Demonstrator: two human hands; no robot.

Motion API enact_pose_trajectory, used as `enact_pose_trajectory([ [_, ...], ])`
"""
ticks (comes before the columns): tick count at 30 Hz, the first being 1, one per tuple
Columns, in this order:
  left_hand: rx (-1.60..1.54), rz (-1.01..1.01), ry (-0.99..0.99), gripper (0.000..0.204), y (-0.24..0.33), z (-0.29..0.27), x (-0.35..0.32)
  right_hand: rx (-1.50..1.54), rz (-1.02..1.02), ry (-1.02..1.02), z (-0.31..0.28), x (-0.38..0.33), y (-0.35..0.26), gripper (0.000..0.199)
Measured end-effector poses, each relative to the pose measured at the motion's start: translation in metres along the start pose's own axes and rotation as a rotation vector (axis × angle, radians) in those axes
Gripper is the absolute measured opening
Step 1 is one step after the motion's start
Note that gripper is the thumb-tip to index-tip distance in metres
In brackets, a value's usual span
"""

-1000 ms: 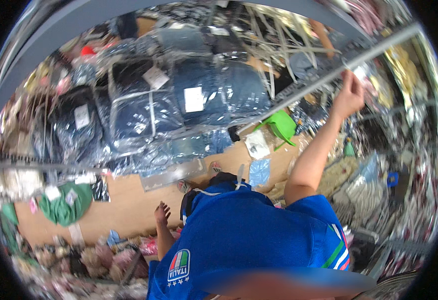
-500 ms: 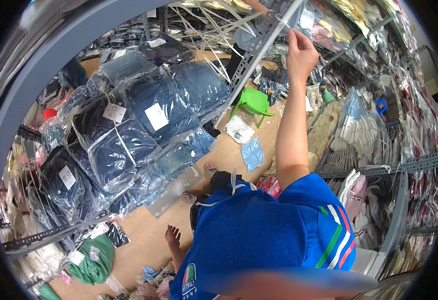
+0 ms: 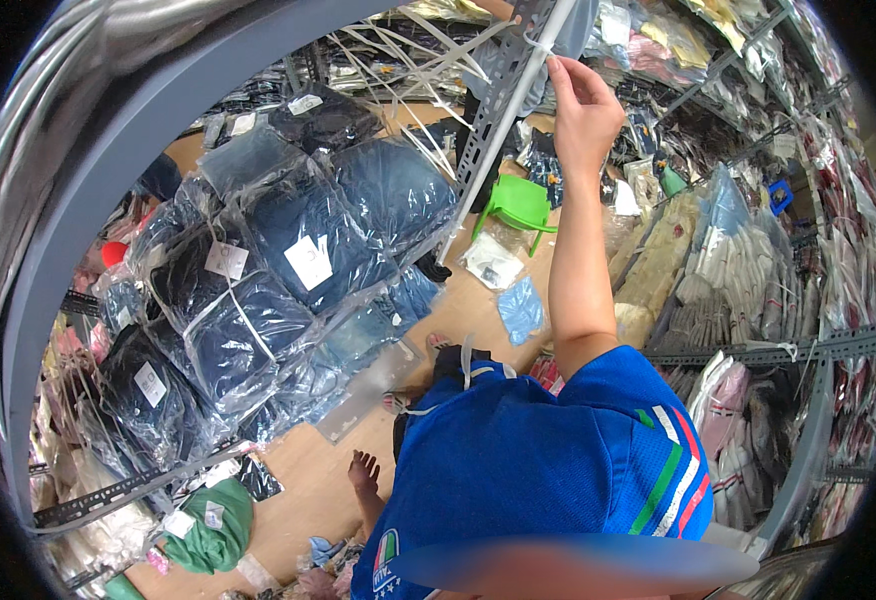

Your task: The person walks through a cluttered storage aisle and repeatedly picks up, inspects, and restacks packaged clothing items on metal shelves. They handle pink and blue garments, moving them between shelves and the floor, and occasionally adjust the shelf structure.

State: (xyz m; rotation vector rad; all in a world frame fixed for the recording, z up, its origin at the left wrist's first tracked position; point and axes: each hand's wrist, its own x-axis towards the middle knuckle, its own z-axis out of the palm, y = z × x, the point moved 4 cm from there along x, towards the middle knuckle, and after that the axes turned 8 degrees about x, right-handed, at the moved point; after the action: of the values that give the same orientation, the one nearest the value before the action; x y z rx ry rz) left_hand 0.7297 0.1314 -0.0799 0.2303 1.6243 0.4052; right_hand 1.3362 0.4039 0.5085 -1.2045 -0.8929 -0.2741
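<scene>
My right arm reaches up and forward, and my right hand [image 3: 588,110] is beside a light metal pole [image 3: 525,88]. A thin white cable tie [image 3: 538,46] loops round this pole, and my thumb and forefinger are pinched at its end. Down at the lower left hangs my left hand [image 3: 364,470], fingers spread, holding nothing. Next to the pole runs a grey perforated upright [image 3: 485,130]. Several long white strips [image 3: 423,60] fan out to its left.
Plastic-wrapped stacks of folded jeans [image 3: 298,220] fill the left rack. A green stool [image 3: 520,203], a blue packet [image 3: 521,310] and a green bundle [image 3: 213,525] are on the floor. Bagged garments [image 3: 738,280] crowd the right shelves. Behind the pole stands another person in grey [image 3: 570,30].
My right hand has shifted slightly left along with the pole in view, still at the tie. The view has turned a little. My left hand stays low and open.
</scene>
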Motion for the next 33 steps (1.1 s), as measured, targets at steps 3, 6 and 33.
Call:
enact_pose_trajectory([
  [3,-0.005,0.001,-0.001,0.061,0.001,0.017,0.003,-0.031,-0.087,-0.015,0.003,0.005,0.003,0.016],
  [6,0.029,0.041,0.041,0.056,0.016,0.036,-0.006,-0.054,-0.156,-0.037,0.000,0.010,0.007,0.015],
  [33,0.644,2.546,0.110,0.022,0.525,0.490,-0.494,0.425,0.302,-0.393,-0.017,0.031,0.023,0.024],
])
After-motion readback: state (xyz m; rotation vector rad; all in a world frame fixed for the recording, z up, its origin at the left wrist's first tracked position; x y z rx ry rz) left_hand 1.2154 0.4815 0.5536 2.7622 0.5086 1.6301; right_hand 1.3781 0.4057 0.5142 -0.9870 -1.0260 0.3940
